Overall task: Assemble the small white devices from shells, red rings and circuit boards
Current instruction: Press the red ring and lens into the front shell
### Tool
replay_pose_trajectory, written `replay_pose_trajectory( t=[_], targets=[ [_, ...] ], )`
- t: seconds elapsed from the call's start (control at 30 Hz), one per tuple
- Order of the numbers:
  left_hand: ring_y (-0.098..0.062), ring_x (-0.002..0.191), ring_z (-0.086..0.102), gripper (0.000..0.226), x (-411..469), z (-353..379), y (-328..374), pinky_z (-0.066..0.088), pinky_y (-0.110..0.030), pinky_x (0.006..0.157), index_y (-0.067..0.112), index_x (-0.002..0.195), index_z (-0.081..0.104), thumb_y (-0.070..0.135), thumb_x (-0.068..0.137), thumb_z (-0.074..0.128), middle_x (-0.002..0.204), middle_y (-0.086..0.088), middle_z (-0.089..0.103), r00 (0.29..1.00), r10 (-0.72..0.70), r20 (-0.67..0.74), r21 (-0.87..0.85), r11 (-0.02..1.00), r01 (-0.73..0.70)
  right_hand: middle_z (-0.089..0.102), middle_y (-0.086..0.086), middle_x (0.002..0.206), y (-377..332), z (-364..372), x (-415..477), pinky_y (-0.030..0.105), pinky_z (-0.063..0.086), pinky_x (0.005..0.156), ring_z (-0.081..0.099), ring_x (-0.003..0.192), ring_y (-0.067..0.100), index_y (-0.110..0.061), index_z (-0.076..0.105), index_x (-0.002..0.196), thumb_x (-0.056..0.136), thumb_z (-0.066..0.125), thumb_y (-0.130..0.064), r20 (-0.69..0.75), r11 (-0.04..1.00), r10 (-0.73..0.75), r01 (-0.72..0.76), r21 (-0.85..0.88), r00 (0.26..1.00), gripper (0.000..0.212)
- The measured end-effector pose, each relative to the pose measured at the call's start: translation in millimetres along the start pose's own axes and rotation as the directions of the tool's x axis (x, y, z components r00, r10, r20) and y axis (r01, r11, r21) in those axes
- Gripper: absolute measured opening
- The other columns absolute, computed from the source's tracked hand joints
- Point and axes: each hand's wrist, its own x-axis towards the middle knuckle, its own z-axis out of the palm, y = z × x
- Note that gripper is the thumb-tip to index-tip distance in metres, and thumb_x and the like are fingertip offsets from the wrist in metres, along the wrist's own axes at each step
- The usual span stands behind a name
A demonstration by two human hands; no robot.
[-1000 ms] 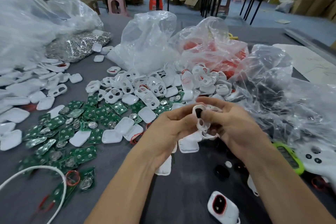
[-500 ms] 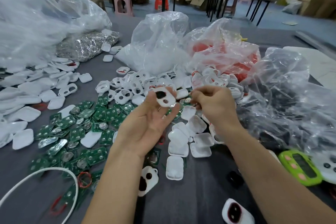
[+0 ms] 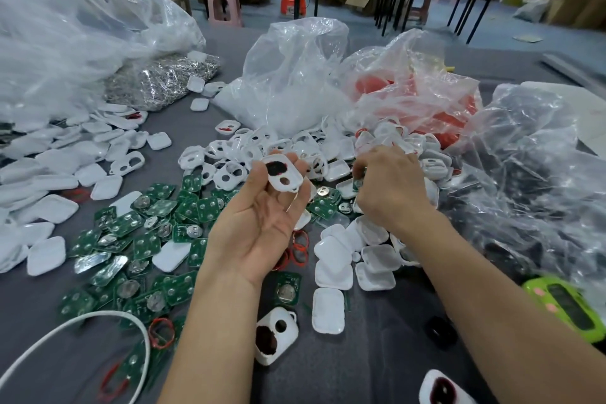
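Note:
My left hand (image 3: 262, 216) is palm up and holds a white shell (image 3: 283, 174) with a dark oval opening and a small round hole between thumb and fingertips. My right hand (image 3: 390, 187) is down at the parts heap to its right, fingers curled round a green circuit board (image 3: 358, 181) at the fingertips. Green circuit boards (image 3: 157, 239) lie scattered on the left. White shells with holes (image 3: 236, 157) are heaped behind the hands. Red rings (image 3: 300, 249) lie under my left wrist.
Plain white covers (image 3: 341, 266) lie below my right hand. Two part-built shells (image 3: 275, 334) lie near the front edge. Clear bags (image 3: 295, 75) stand behind; a red-filled bag (image 3: 426, 98) is at right. A green timer (image 3: 567, 308) and a white cable (image 3: 65, 321) lie at the sides.
The hands separated: my left hand kept the white shell and turned it palm up, while my right hand moved right and down into the heap and closed on a circuit board.

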Motion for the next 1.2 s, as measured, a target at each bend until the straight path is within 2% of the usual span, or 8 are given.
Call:
replay_pose_trajectory(
  t=[0.17, 0.3, 0.37, 0.53, 0.77, 1.03, 1.13, 1.2],
  targets=[
    [-0.021, 0.098, 0.077, 0.034, -1.4, 0.5, 5.2, 0.064, -0.033, 0.075, 0.005, 0.097, 0.082, 0.031, 0.084, 0.064, 0.108, -0.008, 0.078, 0.999, 0.045, -0.014, -0.013, 0.999, -0.045, 0.069, 0.001, 0.122, -4.5, -1.8, -12.6, 0.034, 0.033, 0.105, 0.053, 0.119, 0.025, -0.026, 0.074, 0.119, 0.083, 0.062, -0.002, -0.083, 0.996, -0.01, 0.017, 0.088, 0.997, 0.045],
    [-0.018, 0.095, 0.077, 0.039, -3.2, 1.0, 9.0, 0.063, -0.032, 0.071, 0.008, 0.111, 0.07, 0.033, 0.082, 0.065, 0.107, -0.006, 0.077, 0.997, 0.072, -0.023, -0.032, 0.997, -0.073, 0.072, -0.005, 0.108, -17.6, -6.3, -11.8, 0.013, 0.045, 0.074, 0.063, 0.087, 0.01, -0.028, 0.077, 0.11, 0.086, 0.073, -0.02, 0.264, 0.965, -0.138, 0.071, 0.251, 0.955, 0.026],
    [-0.018, 0.093, 0.077, 0.04, -3.5, 1.5, 9.2, 0.063, -0.032, 0.07, 0.008, 0.111, 0.069, 0.033, 0.08, 0.066, 0.106, -0.006, 0.077, 0.997, 0.071, -0.023, -0.021, 0.997, -0.072, 0.066, -0.002, 0.116, -22.5, -3.8, -12.3, 0.026, 0.05, 0.086, 0.061, 0.098, 0.017, -0.028, 0.07, 0.119, 0.084, 0.076, -0.021, 0.359, 0.977, -0.17, 0.11, 0.18, 0.918, 0.036],
    [-0.018, 0.093, 0.077, 0.041, -3.1, 0.0, 10.7, 0.063, -0.031, 0.07, 0.007, 0.112, 0.068, 0.034, 0.081, 0.066, 0.104, -0.006, 0.078, 0.996, 0.084, -0.021, -0.008, 0.996, -0.085, 0.072, 0.004, 0.107, -17.8, 6.9, -18.6, 0.036, 0.043, 0.092, 0.061, 0.102, 0.027, -0.027, 0.073, 0.11, 0.093, 0.063, -0.015, -0.052, 0.998, -0.005, 0.008, 0.069, 0.999, 0.023],
    [-0.018, 0.098, 0.076, 0.033, 0.2, -1.4, 6.7, 0.063, -0.031, 0.073, 0.007, 0.093, 0.083, 0.034, 0.084, 0.066, 0.108, -0.006, 0.077, 0.997, 0.08, -0.016, 0.02, 0.997, -0.08, 0.074, -0.005, 0.099, -3.7, 1.1, -21.4, 0.032, 0.044, 0.087, 0.065, 0.101, 0.022, -0.034, 0.077, 0.095, 0.086, 0.073, -0.022, 0.136, 0.998, -0.057, 0.055, 0.013, 0.989, 0.016],
    [-0.02, 0.098, 0.076, 0.043, -3.4, 2.1, 6.1, 0.063, -0.032, 0.074, 0.006, 0.117, 0.067, 0.033, 0.084, 0.066, 0.108, -0.007, 0.077, 0.997, 0.067, -0.025, 0.005, 0.998, -0.067, 0.072, -0.003, 0.107, -3.3, -6.0, -23.8, 0.033, 0.046, 0.095, 0.063, 0.105, 0.02, -0.029, 0.075, 0.106, 0.089, 0.067, -0.014, 0.132, 0.995, -0.061, 0.05, 0.081, 0.989, 0.024],
    [-0.019, 0.099, 0.075, 0.041, -3.0, 2.6, 6.0, 0.063, -0.032, 0.074, 0.007, 0.117, 0.067, 0.034, 0.085, 0.066, 0.109, -0.006, 0.076, 0.999, 0.052, -0.01, 0.011, 0.999, -0.051, 0.074, -0.01, 0.088, 1.3, -21.2, -41.8, 0.022, 0.051, 0.079, 0.064, 0.083, 0.01, -0.029, 0.082, 0.091, 0.085, 0.072, -0.014, 0.115, 0.957, -0.078, 0.042, 0.287, 0.99, 0.019],
    [-0.019, 0.099, 0.075, 0.042, -3.1, 2.8, 4.9, 0.063, -0.032, 0.075, 0.007, 0.119, 0.067, 0.034, 0.086, 0.065, 0.109, -0.006, 0.076, 0.999, 0.053, -0.001, 0.027, 0.998, -0.053, 0.074, -0.014, 0.078, 3.5, -28.5, -56.9, 0.011, 0.047, 0.067, 0.065, 0.075, 0.004, -0.031, 0.082, 0.08, 0.081, 0.074, -0.019, 0.222, 0.963, -0.096, 0.034, 0.266, 0.97, 0.014]
  ],
)
